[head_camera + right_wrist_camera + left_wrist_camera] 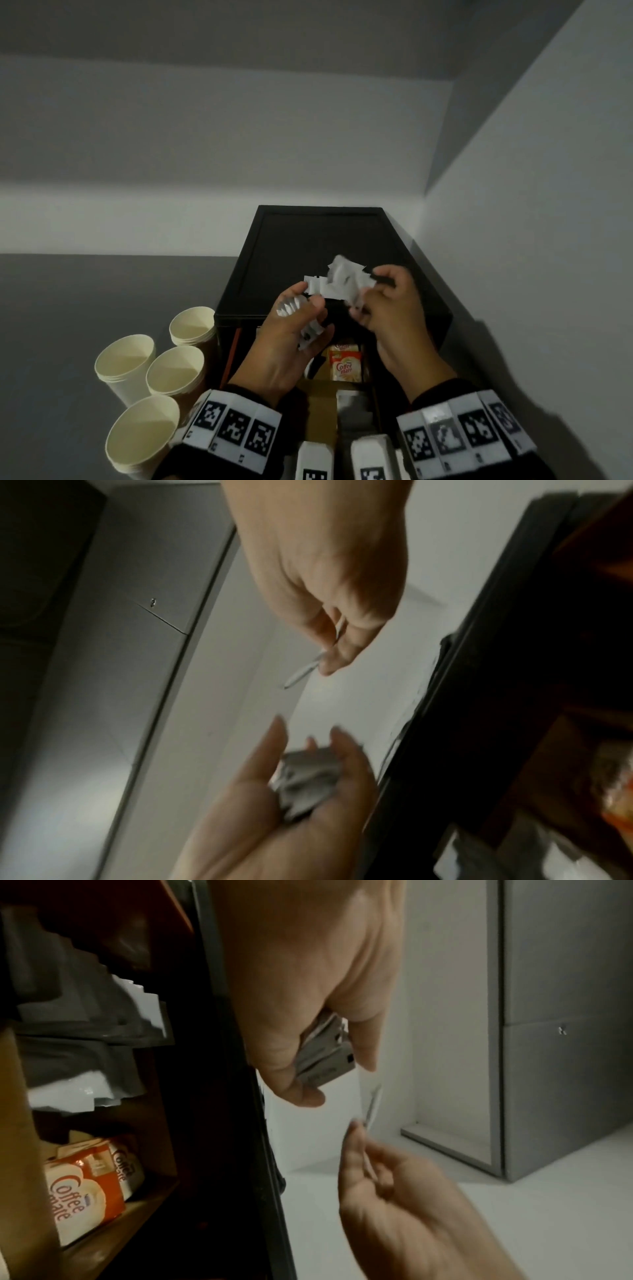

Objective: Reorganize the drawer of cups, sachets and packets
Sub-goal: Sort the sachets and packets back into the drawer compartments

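Overhead, both hands worked above the open drawer (346, 404). Left hand (291, 329) gripped a bunch of white sachets (310, 332); right hand (387, 301) pinched more white sachets (342, 277). Coffee-mate packets (345, 366) sat in the drawer. Four paper cup stacks (178, 371) stood on the counter (68, 308), left of the black cabinet (318, 236).

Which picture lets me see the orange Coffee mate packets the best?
The left wrist view: the Coffee mate packets sit large in the drawer with the name readable. The head view shows them small, between the forearms. The right wrist view gives only an orange blur at its edge.
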Demonstrator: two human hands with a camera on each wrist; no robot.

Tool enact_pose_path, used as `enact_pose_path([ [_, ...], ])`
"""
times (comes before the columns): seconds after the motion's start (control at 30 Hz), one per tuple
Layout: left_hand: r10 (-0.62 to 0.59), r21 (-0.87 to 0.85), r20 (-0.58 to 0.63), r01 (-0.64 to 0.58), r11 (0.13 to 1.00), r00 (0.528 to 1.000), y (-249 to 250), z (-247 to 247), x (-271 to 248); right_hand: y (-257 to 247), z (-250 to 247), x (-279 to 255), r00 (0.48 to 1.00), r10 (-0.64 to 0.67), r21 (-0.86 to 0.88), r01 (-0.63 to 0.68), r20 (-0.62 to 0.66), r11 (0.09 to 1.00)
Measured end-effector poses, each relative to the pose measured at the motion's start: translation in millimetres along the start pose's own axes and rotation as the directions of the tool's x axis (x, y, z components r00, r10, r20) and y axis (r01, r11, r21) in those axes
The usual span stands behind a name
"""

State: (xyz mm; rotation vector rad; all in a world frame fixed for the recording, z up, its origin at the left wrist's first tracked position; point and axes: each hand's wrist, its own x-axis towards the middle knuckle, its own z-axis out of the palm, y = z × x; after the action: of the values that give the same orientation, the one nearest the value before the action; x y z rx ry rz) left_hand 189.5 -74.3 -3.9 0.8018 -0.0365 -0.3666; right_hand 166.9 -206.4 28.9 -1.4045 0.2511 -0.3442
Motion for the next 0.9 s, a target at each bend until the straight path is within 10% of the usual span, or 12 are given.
enact_pose_path([
  [0.17, 0.080, 0.069, 0.042, -0.083, 0.994, 0.996, 3, 3, 5, 4, 19, -17, 0.960, -0.003, -0.416, 0.125, 0.281, 0.901],
  [0.33, 0.169, 0.038, -0.012, -0.169, 0.985, 0.986, 15, -4, 2, 2, 18, 2, 0.937, -0.012, -0.463, 0.184, 0.350, 0.867],
  [0.5, 0.180, -0.050, -0.080, -0.184, 0.982, 0.980, 23, -8, -1, 22, 14, 51, 0.954, 0.047, -0.921, 0.274, 0.297, 0.276],
  [0.6, 0.179, -0.027, -0.098, -0.182, 0.983, 0.979, 24, -9, -1, 29, 17, 58, 0.916, 0.170, -0.932, 0.351, 0.362, 0.094],
  [0.9, 0.026, -0.100, -0.207, -0.048, 0.994, 0.978, 24, -16, 6, 35, 19, 29, 0.829, -0.118, -0.828, 0.556, 0.546, 0.071],
])
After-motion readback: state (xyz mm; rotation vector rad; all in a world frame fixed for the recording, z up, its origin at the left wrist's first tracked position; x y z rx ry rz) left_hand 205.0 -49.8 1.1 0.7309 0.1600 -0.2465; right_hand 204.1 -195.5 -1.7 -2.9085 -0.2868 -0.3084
